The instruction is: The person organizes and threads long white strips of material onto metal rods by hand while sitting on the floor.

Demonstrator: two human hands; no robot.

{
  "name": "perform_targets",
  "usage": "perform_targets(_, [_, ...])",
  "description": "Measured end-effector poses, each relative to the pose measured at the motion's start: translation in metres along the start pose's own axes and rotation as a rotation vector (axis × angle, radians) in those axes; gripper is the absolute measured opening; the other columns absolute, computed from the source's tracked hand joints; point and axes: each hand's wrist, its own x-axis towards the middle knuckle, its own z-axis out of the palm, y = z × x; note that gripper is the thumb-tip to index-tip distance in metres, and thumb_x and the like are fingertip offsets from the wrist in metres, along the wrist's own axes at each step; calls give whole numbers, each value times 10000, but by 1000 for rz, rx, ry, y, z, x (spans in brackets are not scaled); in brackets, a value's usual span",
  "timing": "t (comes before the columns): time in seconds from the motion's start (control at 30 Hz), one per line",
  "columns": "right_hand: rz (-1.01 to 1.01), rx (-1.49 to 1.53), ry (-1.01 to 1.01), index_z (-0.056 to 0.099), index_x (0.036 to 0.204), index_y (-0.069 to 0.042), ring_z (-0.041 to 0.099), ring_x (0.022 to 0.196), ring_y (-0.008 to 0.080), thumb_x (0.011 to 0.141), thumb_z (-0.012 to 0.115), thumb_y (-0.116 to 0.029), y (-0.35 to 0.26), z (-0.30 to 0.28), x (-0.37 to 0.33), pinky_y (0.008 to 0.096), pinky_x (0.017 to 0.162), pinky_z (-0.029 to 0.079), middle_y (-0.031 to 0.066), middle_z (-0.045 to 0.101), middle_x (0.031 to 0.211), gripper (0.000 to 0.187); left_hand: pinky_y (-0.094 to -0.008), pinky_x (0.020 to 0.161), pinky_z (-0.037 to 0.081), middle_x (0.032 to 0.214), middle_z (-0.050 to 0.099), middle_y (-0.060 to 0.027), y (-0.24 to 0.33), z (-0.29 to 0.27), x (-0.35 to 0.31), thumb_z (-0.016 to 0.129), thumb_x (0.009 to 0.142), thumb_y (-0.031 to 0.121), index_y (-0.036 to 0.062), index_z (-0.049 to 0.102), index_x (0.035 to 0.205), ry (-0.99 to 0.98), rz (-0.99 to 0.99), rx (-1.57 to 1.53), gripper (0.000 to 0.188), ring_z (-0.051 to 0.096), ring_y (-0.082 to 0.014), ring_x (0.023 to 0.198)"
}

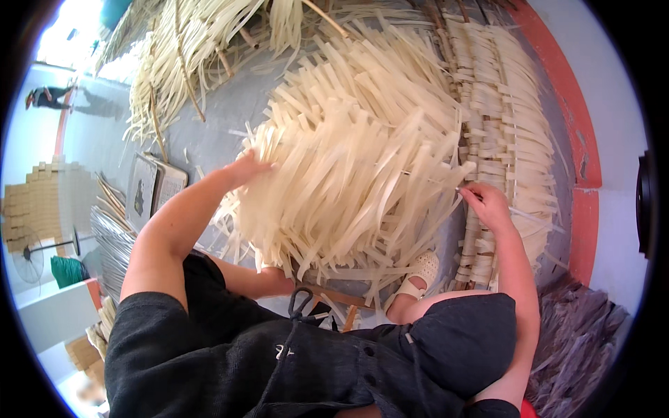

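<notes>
A wide thatch panel (348, 181) of long pale cream strips lies across the space before my knees, its strips hanging down toward me. At its left end, my left hand (247, 169) is closed on the panel, the fingers partly hidden among the strips and slightly blurred. My right hand (486, 204) is at the opposite end, thumb and fingers pinched together on what looks like the end of a thin rod (460, 189) running through the strips. Beneath and beyond this panel, more cream strips (376, 76) are piled in overlapping layers.
Stacked, woven-edged panels (481, 132) run along the right, beside a red-painted wall base (582, 132). Stick-mounted strips (202, 42) lie at the far left. An open box (157, 184) stands left, near silvery strips (111, 237). Dark grey fibres (575, 341) lie lower right. A person (49, 97) is in the distance.
</notes>
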Motion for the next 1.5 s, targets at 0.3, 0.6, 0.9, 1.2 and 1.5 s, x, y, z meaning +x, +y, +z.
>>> perform_targets(0.3, [-286,-191,146,683,818,-85,586,723,275,842,648,-402,-31,-27,43,387,722,410,79,621,754,320,-425,895,498,1100,665,-176,56,-22,-93,554,840,658,-71,458,1313,-147,-121,729,875,634,-304,1065])
perform_targets(0.6, [-523,-452,89,694,802,-100,621,777,332,878,593,-379,-143,-58,99,447,700,466,113,661,786,306,-435,1071,382,1336,500,-160,265,69,-175,576,920,295,143,452,1388,384,998,493,508,475,-320,1255])
perform_targets(0.9, [-466,-440,183,689,745,-110,634,737,316,913,504,-392,-156,-42,100,422,636,490,114,665,748,377,-385,1021,374,831,683,-68,258,117,-60,519,885,173,108,681,924,516,579,684,179,592,-241,1010])
perform_targets(1.2, [-274,-545,431,668,724,-66,619,699,329,923,481,-433,-64,-129,98,412,644,488,126,648,736,458,-376,1003,369,899,686,-27,185,98,-38,573,896,296,134,726,887,505,514,696,223,560,-228,1042])
perform_targets(1.5, [-668,-540,145,680,816,-107,632,750,304,856,632,-417,-156,-18,90,398,657,490,113,649,754,316,-389,971,379,889,671,-12,181,103,-53,605,882,365,150,729,850,559,527,655,251,554,-227,1007])
